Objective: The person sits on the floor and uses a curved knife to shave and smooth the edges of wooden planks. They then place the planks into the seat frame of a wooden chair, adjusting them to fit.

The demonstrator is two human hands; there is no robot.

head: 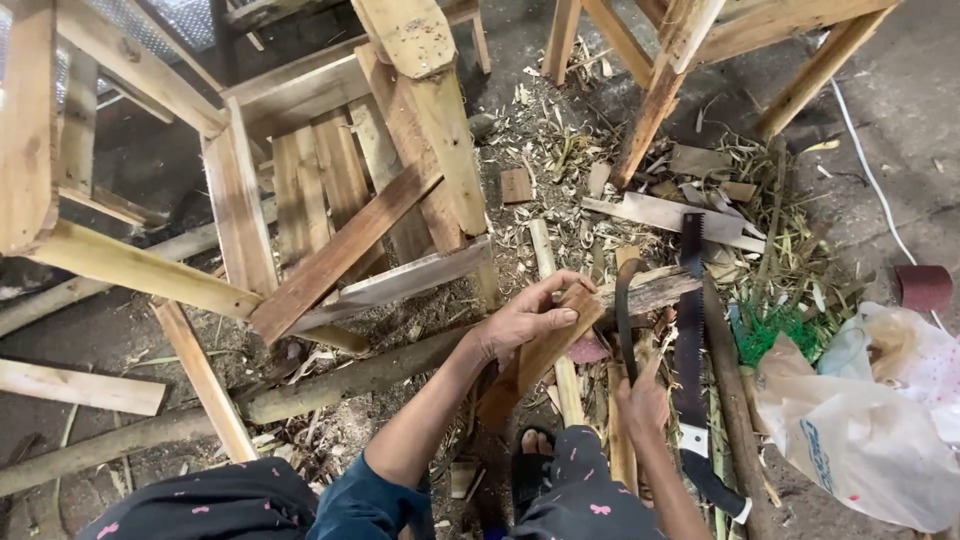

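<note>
Left hand [525, 318] grips a wood piece [540, 352], its lower end hidden.

At the far right, on the floor, we see a crumpled plastic bag [860, 430], whitish and translucent, with some blue printing on its side. Behind it lies what may be a second, paler bag [915, 350] with small reddish spots, though we cannot tell for sure.
</note>
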